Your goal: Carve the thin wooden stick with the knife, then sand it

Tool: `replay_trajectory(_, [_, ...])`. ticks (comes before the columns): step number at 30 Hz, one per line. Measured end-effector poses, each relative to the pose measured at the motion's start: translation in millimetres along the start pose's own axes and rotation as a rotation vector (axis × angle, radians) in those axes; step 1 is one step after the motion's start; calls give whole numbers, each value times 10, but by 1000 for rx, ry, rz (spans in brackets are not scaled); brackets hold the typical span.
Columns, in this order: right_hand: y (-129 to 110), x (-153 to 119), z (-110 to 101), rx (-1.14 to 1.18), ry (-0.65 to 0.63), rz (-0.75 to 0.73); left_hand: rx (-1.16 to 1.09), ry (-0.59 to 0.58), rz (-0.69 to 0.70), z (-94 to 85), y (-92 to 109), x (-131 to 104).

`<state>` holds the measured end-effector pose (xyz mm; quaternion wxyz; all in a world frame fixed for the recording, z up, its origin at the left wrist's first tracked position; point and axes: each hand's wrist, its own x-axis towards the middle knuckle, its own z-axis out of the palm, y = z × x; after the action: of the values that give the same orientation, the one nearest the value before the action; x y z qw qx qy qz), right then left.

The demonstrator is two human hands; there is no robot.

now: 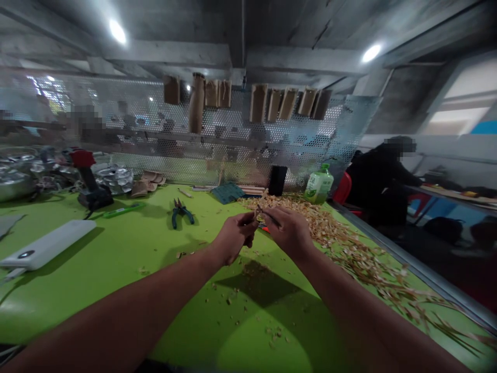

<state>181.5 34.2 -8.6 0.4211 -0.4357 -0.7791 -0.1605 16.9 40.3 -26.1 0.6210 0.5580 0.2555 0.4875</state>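
Observation:
Above the middle of the green tabletop (186,305) my two hands meet. My left hand (235,235) is closed around a small pale piece of wood or bamboo (257,211) that pokes up past the fingers. In my right hand (289,230) is a slim dark tool (271,216), its tip at the pale piece; I cannot make out whether it is a knife. Something orange-red (264,228) shows just below the tool. Curled pale shavings (334,238) lie heaped behind and right of my right hand. Small chips (275,334) are scattered beneath.
Pliers (180,212) lie left of my hands, with a green-handled tool (123,210), a cordless drill (91,181) and a white device (50,243) farther left. A green jug (319,185) and black upright block (277,180) stand behind. A person (376,181) sits at right.

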Motion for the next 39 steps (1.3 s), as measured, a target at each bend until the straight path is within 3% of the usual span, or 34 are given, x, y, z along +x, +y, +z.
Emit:
replay_trajectory(7, [11,28,-31,20,55,63,-26,6,-107,26,33,-28])
replay_trajectory(13, [-94,-2,33,89,-59,0,-124,-35,-133,6,116,-23])
replay_trajectory(18, [-42,24,12,154,113,113,-143,-97,-174,24,140,-55])
replay_trajectory(23, [-16,19,26,176,165,136,-123,-93,-192,46,135,-74])
replay_trajectory(29, [-21,-3,48,72,-17,26,-145,-53,-237,66,162,-80])
replay_trajectory(39, [-84,25,4,-118,-204,-54,-193,-21,-300,37,139,-64])
